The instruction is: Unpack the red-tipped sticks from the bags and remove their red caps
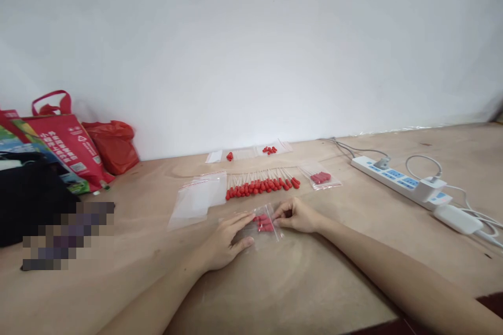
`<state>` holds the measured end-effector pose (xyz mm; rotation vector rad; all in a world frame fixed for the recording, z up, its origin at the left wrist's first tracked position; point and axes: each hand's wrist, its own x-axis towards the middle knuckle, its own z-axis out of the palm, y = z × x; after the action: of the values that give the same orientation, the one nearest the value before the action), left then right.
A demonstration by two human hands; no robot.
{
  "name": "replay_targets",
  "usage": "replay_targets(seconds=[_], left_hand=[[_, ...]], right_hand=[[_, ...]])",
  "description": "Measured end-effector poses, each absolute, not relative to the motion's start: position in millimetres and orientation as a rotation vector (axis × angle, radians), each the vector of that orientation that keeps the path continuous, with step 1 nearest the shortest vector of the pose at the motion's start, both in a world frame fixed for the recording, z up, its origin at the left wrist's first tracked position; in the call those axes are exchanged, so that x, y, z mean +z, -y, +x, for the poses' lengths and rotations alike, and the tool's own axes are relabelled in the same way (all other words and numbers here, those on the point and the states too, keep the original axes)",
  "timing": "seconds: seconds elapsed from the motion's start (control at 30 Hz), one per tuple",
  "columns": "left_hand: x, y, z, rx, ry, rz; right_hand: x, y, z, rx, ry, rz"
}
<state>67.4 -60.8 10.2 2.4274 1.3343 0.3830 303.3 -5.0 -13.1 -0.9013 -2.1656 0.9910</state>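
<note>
A clear zip bag (252,241) with several red pieces (265,223) inside lies on the table in front of me. My left hand (231,238) rests on the bag's left part, fingers stretched out and thumb apart. At the bag's right edge, my right hand (296,215) pinches the plastic between thumb and fingers. Just behind the bag is a row of red-headed pieces with thin pale stems (261,184), heads toward me. Another zip bag (321,177) with red pieces lies to the right of the row, and flat bags (196,196) overlap at its left.
More bags with small red pieces (269,150) lie near the wall. A white power strip (396,180) with plugs, cables and a white adapter (458,219) is at right. At left stand a red printed bag (66,141), a red plastic bag (116,146) and a black bag (33,199).
</note>
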Motion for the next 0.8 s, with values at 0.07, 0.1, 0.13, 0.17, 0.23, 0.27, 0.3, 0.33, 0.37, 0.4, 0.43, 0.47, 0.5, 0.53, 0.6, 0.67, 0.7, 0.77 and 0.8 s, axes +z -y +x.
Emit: replay_targets(seconds=[0.07, 0.1, 0.13, 0.17, 0.23, 0.27, 0.3, 0.33, 0.37, 0.4, 0.43, 0.47, 0.5, 0.53, 0.6, 0.67, 0.7, 0.77, 0.8], left_hand=[[11, 61, 68, 0.379, -1.344, 2.423], [10, 61, 68, 0.380, -1.352, 2.420], [10, 61, 68, 0.387, -1.359, 2.418], [9, 61, 68, 0.401, -1.363, 2.417], [7, 61, 68, 0.443, -1.351, 2.423], [6, 61, 68, 0.463, -1.337, 2.430], [6, 61, 68, 0.477, -1.323, 2.438], [5, 60, 68, 0.485, -1.314, 2.443], [5, 60, 68, 0.488, -1.309, 2.446], [5, 60, 68, 0.488, -1.306, 2.445], [5, 60, 68, 0.486, -1.305, 2.441], [6, 60, 68, 0.483, -1.305, 2.436], [7, 60, 68, 0.476, -1.303, 2.431], [8, 60, 68, 0.468, -1.300, 2.426], [10, 61, 69, 0.444, -1.293, 2.421], [11, 61, 69, 0.423, -1.288, 2.419], [12, 61, 69, 0.419, -1.287, 2.419], [12, 61, 69, 0.416, -1.281, 2.419], [13, 61, 70, 0.415, -1.275, 2.420]], right_hand=[[-14, 9, 298, 1.044, 2.110, -0.927], [-14, 11, 296, 1.045, 2.079, -0.935], [-13, 13, 294, 1.026, 2.062, -0.935], [-11, 15, 292, 0.990, 2.067, -0.930], [-6, 18, 289, 0.901, 2.130, -0.916], [-3, 20, 287, 0.860, 2.172, -0.915], [0, 21, 285, 0.822, 2.207, -0.925], [2, 22, 283, 0.786, 2.230, -0.948], [4, 23, 281, 0.751, 2.244, -0.982], [5, 23, 280, 0.717, 2.254, -1.018], [6, 23, 278, 0.692, 2.259, -1.049], [6, 23, 277, 0.686, 2.259, -1.067], [5, 23, 277, 0.708, 2.255, -1.070], [5, 23, 277, 0.755, 2.245, -1.066], [4, 22, 278, 0.881, 2.219, -1.045], [4, 22, 280, 0.967, 2.218, -1.008], [4, 22, 281, 0.971, 2.228, -0.986], [5, 22, 283, 0.944, 2.262, -0.938], [6, 22, 284, 0.935, 2.284, -0.916]])
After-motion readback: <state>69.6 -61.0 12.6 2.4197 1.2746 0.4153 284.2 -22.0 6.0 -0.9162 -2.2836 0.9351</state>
